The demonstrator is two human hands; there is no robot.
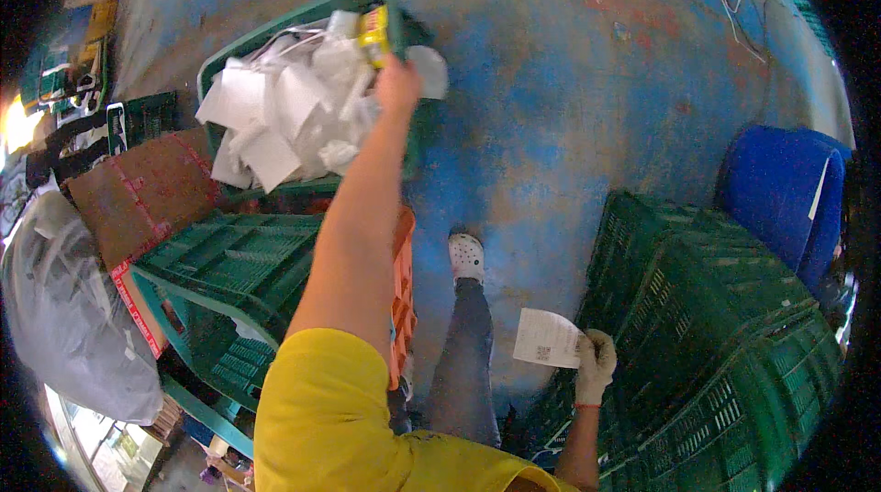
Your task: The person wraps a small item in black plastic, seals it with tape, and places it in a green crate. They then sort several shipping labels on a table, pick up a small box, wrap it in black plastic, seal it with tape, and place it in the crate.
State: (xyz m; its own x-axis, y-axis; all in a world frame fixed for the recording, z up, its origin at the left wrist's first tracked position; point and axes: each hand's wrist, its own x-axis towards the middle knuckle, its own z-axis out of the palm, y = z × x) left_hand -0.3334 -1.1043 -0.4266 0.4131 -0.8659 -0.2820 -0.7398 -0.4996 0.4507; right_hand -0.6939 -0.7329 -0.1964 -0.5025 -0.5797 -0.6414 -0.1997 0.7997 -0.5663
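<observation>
At the upper left stands a green crate (317,7) heaped with white paper and foam pieces (275,106). Reaching forward, my bare left hand (396,86) is closed at the crate's right rim; its fingers are partly blurred. A small yellow packet (374,36) lies just beyond those fingers, on the heap. On the crate's right side shows a round white piece (429,72). My right hand (596,367), in a white glove, pinches a white paper slip (547,340) with a printed code, low and beside the green crates on the right.
Large dark green crates (679,308) stand on the right, a blue folded sheet (785,198) behind them. At left are another green crate (239,253), an orange crate (403,290), a cardboard box (142,184) and a clear plastic bag (73,308). The floor (541,106) is worn blue.
</observation>
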